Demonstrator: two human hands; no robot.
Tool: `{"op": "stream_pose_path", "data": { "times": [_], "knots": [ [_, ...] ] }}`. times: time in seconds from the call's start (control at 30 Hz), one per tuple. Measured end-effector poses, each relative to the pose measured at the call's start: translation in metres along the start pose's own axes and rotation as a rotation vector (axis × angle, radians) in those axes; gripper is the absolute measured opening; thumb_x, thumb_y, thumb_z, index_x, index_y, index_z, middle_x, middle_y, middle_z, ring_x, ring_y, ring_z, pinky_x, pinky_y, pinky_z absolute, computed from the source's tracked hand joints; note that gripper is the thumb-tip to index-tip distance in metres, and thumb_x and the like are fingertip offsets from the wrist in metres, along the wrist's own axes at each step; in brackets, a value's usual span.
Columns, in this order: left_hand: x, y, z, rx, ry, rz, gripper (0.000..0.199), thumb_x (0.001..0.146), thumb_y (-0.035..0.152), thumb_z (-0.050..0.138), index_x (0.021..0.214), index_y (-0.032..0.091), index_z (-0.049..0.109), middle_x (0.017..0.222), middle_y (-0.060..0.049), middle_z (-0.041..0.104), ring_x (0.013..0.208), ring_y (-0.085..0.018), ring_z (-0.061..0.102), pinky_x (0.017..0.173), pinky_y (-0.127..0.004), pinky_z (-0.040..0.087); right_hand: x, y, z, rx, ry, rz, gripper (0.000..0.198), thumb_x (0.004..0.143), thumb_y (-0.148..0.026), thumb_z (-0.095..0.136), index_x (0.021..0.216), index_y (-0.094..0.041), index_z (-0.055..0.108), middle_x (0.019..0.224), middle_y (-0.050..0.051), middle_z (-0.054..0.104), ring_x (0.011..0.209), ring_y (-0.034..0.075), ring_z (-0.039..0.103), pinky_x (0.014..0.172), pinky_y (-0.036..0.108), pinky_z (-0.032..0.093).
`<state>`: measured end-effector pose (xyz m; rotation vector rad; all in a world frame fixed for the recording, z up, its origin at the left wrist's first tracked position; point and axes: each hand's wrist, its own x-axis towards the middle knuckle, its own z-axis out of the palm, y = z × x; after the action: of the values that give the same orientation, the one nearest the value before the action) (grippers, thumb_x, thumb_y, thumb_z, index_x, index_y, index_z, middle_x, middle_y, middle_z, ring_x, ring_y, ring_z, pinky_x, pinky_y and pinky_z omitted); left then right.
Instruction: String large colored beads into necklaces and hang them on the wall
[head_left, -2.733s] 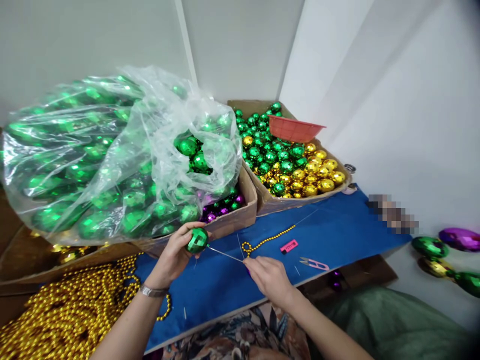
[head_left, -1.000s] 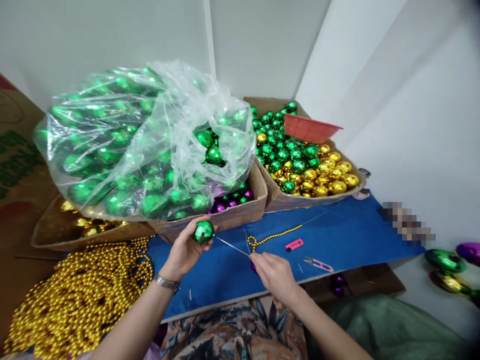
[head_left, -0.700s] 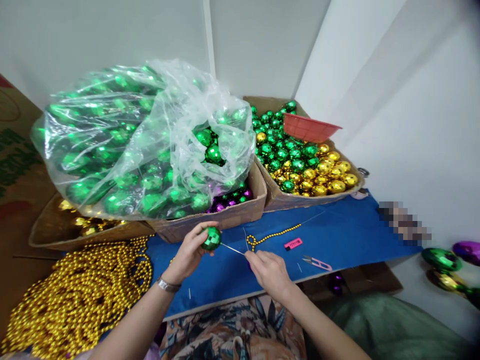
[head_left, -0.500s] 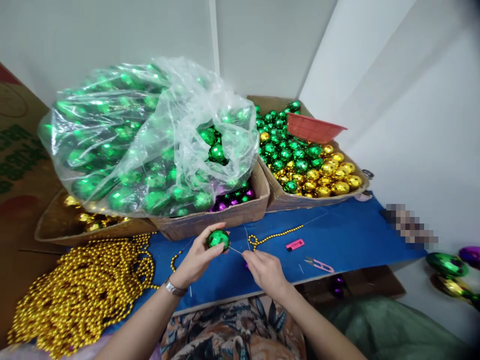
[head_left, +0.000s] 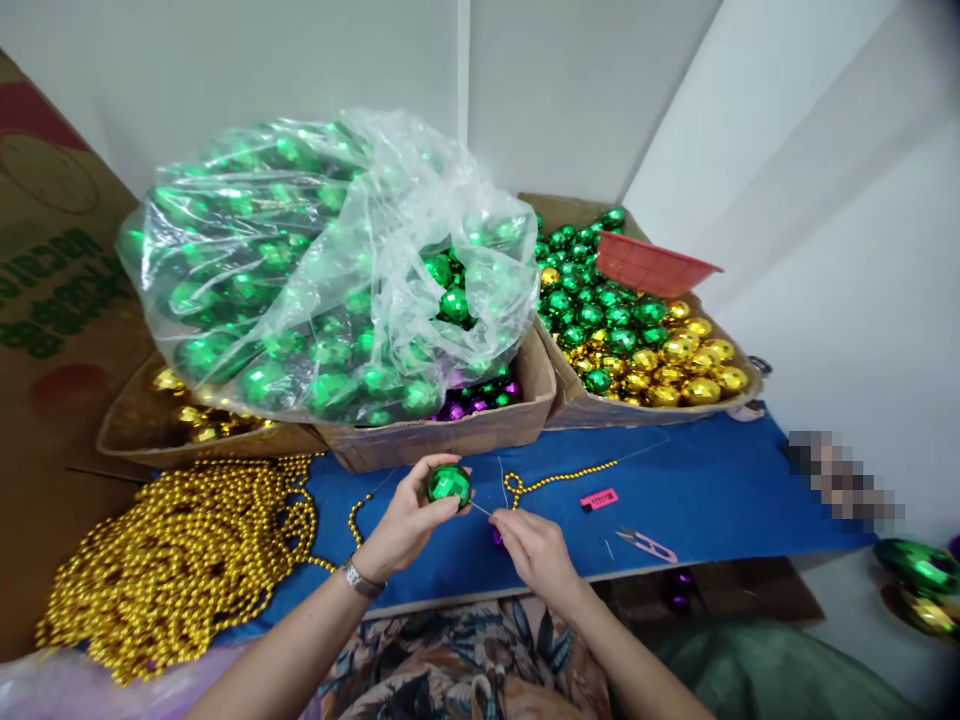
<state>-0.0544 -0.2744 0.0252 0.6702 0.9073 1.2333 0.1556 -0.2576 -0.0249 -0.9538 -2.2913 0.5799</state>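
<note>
My left hand [head_left: 405,520] is closed around a shiny green faceted ball [head_left: 450,485], held above the blue table cover. A thin needle [head_left: 481,508] runs between the ball's right side and the pinched fingertips of my right hand [head_left: 538,552]. How far it goes into the ball is hidden. Just behind my right fingers, a purple ball [head_left: 496,537] shows in part. Beyond them lies a short gold bead string [head_left: 562,479] with a small loop at its near end and thin clear thread about it. Another gold bead strand [head_left: 355,520] lies left of my left hand.
A clear bag [head_left: 337,290] of green balls rests on cardboard boxes [head_left: 442,440]. The right box holds green and gold balls [head_left: 675,350] and a red basket [head_left: 656,265]. A gold bead heap [head_left: 187,560] lies left; a pink lighter-like object [head_left: 598,500] and thread snips [head_left: 649,545] lie right.
The view has shifted a little, so the scene sits further right. Both hands keep their holds on the ball and needle, with little other visible change.
</note>
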Motion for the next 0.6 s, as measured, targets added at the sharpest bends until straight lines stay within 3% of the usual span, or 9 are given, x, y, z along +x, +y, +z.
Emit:
{"op": "stream_pose_path", "data": {
  "times": [0.17, 0.33, 0.6],
  "knots": [
    [-0.0010, -0.0020, -0.0071, 0.098, 0.007, 0.050, 0.050, 0.074, 0.023, 0.076, 0.119, 0.023, 0.055, 0.118, -0.010, 0.060, 0.094, -0.021, 0.061, 0.085, -0.038, 0.052, 0.0009, -0.0005, 0.0028, -0.085, -0.029, 0.014, 0.030, 0.100, -0.021, 0.034, 0.099, -0.019, 0.064, 0.079, 0.004, 0.067, 0.071, 0.013, 0.064, 0.067, 0.023, 0.048],
    [-0.0020, -0.0012, -0.0083, 0.037, -0.015, -0.035, 0.047, 0.080, 0.026, 0.070, 0.122, 0.025, 0.051, 0.124, -0.011, 0.056, 0.094, -0.023, 0.064, 0.082, -0.041, 0.054, 0.0022, -0.0022, 0.0018, -0.090, -0.065, 0.014, 0.032, 0.100, -0.022, 0.032, 0.095, -0.019, 0.064, 0.074, 0.003, 0.065, 0.069, 0.013, 0.062, 0.066, 0.023, 0.047],
    [-0.0041, 0.0007, -0.0030, 0.066, 0.011, 0.021, 0.055, 0.071, 0.021, 0.078, 0.120, 0.024, 0.053, 0.125, -0.012, 0.057, 0.093, -0.024, 0.064, 0.079, -0.038, 0.056, 0.0009, -0.0009, 0.0057, -0.058, -0.014, 0.022, 0.029, 0.100, -0.022, 0.035, 0.101, -0.018, 0.064, 0.080, 0.005, 0.068, 0.072, 0.013, 0.065, 0.068, 0.023, 0.049]
  ]
}}
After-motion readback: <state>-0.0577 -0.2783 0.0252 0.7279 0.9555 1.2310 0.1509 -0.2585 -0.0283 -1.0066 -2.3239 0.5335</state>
